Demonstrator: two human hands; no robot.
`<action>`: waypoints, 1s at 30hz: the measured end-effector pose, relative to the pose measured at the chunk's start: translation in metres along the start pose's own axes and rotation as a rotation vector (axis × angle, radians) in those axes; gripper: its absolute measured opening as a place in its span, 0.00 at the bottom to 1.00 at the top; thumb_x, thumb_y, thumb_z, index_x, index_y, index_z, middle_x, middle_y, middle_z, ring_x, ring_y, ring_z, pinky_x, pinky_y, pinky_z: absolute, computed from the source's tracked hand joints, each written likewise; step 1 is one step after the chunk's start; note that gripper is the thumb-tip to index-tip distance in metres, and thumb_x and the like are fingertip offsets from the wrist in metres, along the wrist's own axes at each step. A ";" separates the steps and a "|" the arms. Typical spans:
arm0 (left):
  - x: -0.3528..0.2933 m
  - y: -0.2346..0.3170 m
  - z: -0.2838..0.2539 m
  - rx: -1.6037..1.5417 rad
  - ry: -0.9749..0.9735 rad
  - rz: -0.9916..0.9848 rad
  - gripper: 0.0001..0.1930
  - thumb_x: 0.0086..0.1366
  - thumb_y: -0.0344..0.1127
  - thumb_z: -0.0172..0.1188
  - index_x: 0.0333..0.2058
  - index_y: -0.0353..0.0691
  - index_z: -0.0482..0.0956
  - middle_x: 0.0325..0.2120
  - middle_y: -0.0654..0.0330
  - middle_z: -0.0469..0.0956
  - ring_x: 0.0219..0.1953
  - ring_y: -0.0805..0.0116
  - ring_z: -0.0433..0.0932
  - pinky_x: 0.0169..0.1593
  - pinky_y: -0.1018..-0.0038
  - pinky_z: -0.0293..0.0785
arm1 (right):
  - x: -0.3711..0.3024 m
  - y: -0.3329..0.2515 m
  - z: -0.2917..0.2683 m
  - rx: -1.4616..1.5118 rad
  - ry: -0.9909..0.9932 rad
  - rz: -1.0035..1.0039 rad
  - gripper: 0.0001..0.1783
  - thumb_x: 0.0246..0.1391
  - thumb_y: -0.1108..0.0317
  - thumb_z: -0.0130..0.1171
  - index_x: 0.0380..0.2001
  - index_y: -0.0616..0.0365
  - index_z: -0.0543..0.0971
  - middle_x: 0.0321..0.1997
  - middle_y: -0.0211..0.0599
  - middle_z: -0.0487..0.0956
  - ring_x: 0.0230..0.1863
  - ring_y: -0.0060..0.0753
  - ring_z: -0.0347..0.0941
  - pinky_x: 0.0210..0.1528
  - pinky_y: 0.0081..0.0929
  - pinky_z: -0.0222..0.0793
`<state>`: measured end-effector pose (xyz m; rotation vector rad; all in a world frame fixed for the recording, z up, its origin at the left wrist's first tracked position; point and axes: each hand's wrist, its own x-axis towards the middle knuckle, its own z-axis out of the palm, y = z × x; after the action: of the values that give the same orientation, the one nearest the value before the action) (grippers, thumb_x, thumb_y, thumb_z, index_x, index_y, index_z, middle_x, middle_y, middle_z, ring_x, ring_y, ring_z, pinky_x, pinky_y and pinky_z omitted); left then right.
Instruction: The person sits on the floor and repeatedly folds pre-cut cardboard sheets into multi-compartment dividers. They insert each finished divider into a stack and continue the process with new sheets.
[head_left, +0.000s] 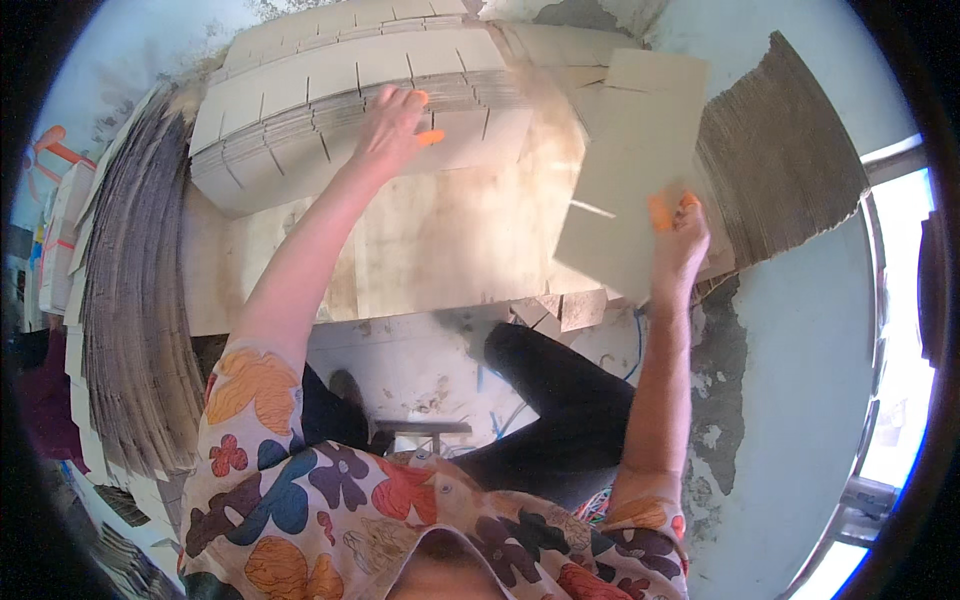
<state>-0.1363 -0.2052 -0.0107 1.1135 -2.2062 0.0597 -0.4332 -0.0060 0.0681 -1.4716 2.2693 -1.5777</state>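
Note:
My right hand (682, 240) grips the lower right edge of a pale slotted cardboard piece (640, 130) and holds it tilted above the table's right side. A short slit shows light through the piece. Orange covers sit on fingertips of both hands. At the back of the table, my left hand (392, 130) is at the front edge of a long row of slotted cardboard strips (300, 120). Its thumb and fingers are apart with nothing between them; whether they touch the strips I cannot tell.
A tall stack of cardboard sheets (135, 280) rises at the left, and another stack (785, 150) leans at the right. The wooden table (440, 240) has its front edge before my legs. Cardboard scraps (580, 310) lie by that edge. A bright opening (900, 330) is at far right.

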 end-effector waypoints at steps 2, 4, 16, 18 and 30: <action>0.013 0.007 0.015 0.063 -0.042 0.024 0.25 0.47 0.40 0.69 0.43 0.39 0.70 0.39 0.57 0.73 0.48 0.59 0.67 0.52 0.62 0.64 | -0.014 -0.019 0.011 -0.091 0.001 -0.075 0.22 0.52 0.71 0.60 0.50 0.62 0.71 0.28 0.42 0.77 0.26 0.23 0.71 0.28 0.22 0.67; 0.024 0.018 0.025 0.095 -0.138 0.006 0.26 0.46 0.39 0.69 0.43 0.39 0.69 0.39 0.58 0.73 0.47 0.59 0.67 0.50 0.62 0.65 | -0.022 -0.035 0.021 -0.153 -0.020 -0.107 0.24 0.52 0.73 0.59 0.53 0.62 0.69 0.29 0.43 0.77 0.26 0.23 0.72 0.27 0.21 0.67; 0.020 0.005 0.034 -0.049 -0.034 0.109 0.02 0.52 0.29 0.58 0.27 0.39 0.76 0.25 0.56 0.77 0.37 0.57 0.73 0.39 0.64 0.71 | -0.027 -0.055 0.058 -0.180 0.003 -0.288 0.29 0.51 0.72 0.62 0.57 0.57 0.67 0.17 0.38 0.70 0.15 0.21 0.58 0.19 0.19 0.60; 0.018 0.007 0.031 -0.063 -0.071 0.081 0.02 0.52 0.29 0.58 0.26 0.39 0.76 0.25 0.56 0.77 0.37 0.57 0.73 0.39 0.63 0.72 | -0.027 -0.056 0.058 -0.206 -0.046 -0.252 0.29 0.51 0.71 0.62 0.57 0.57 0.67 0.17 0.38 0.71 0.16 0.21 0.59 0.20 0.19 0.61; 0.024 0.005 0.016 -0.032 0.005 0.237 0.02 0.50 0.26 0.57 0.24 0.40 0.75 0.23 0.58 0.77 0.32 0.59 0.75 0.37 0.68 0.72 | -0.026 -0.048 0.060 -0.175 -0.039 -0.254 0.27 0.51 0.71 0.61 0.55 0.57 0.69 0.19 0.39 0.72 0.17 0.23 0.62 0.21 0.21 0.63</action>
<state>-0.1586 -0.2238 -0.0083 0.8295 -2.3163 0.1287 -0.3574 -0.0343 0.0618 -1.8835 2.3283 -1.4162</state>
